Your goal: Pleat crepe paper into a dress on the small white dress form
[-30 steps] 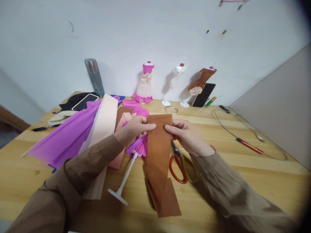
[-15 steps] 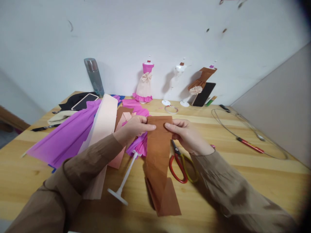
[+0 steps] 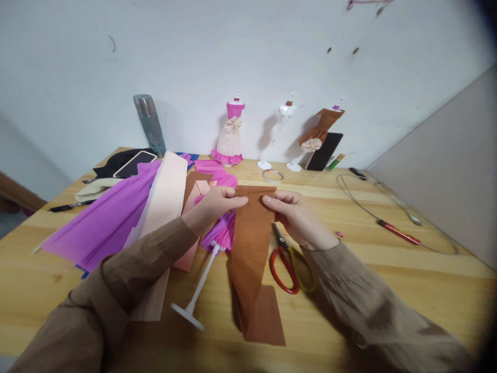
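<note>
A long strip of brown crepe paper (image 3: pixel 252 243) hangs from both my hands down to the wooden table (image 3: pixel 388 269), where its lower end lies folded. My left hand (image 3: pixel 212 207) pinches the strip's top left corner between thumb and fingers. My right hand (image 3: pixel 297 217) pinches the top right corner the same way. Under my left hand lies a small white mannequin stand (image 3: pixel 198 290) on its side, wearing a pink and purple paper skirt (image 3: pixel 223 233). Red-handled scissors (image 3: pixel 285 259) lie just right of the strip, below my right hand.
Purple (image 3: pixel 104 217) and cream (image 3: pixel 166 197) crepe sheets spread over the left of the table. A phone (image 3: pixel 135 163), a grey flask (image 3: pixel 149 124), three dressed mannequins (image 3: pixel 231 132) and a dark tablet (image 3: pixel 324 150) stand at the back. A wire loop with a red-handled tool (image 3: pixel 396 230) lies right.
The strip's folded lower end has shifted slightly left and nearer the hanging part. Both hands keep their pinch on the top corners, hardly moved.
</note>
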`<state>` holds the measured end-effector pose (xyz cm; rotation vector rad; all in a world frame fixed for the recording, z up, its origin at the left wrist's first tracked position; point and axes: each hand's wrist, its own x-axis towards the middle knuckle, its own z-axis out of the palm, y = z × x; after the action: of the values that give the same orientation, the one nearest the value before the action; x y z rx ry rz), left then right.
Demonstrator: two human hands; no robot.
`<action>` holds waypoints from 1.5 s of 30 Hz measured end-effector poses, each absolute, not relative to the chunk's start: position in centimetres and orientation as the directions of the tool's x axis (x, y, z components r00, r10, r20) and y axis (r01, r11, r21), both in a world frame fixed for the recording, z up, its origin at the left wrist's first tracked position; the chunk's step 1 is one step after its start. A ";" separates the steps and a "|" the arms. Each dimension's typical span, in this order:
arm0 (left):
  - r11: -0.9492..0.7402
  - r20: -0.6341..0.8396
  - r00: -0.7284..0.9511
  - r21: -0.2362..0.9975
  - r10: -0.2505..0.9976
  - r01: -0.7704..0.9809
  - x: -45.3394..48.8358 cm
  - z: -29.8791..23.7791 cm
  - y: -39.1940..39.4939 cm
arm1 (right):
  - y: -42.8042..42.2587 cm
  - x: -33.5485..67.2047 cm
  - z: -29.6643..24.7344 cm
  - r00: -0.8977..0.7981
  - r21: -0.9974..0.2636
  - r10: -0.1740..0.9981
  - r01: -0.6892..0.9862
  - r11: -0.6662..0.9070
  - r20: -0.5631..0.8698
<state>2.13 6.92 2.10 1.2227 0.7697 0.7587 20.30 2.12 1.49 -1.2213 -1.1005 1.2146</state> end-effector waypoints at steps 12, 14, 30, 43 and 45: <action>0.211 -0.155 0.547 0.977 0.823 -0.040 2.2 2.0 6.7 | 2.3 20.3 1.5 0.178 -0.990 0.984 -0.141 0.010 -0.015; 0.238 -0.164 0.546 0.969 0.821 -0.066 2.3 2.2 6.5 | 2.3 20.2 1.5 0.176 -0.989 0.984 -0.147 0.002 -0.024; 0.254 -0.083 0.606 0.946 0.791 -0.201 2.4 1.2 7.1 | 2.2 20.2 1.0 0.051 -0.997 0.997 -0.064 -0.048 -0.052; 0.039 -0.040 0.435 0.999 0.899 0.009 2.1 2.7 6.7 | 2.1 20.5 1.8 0.039 -0.999 0.999 0.031 0.007 0.008; 0.032 -0.059 0.472 0.997 0.880 0.064 1.8 2.9 6.8 | 2.1 20.6 1.9 0.009 -0.998 0.998 -0.018 -0.055 -0.055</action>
<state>1.81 6.79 2.89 1.4073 0.8973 0.7805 20.61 2.08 1.88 -1.2407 -1.1620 1.2510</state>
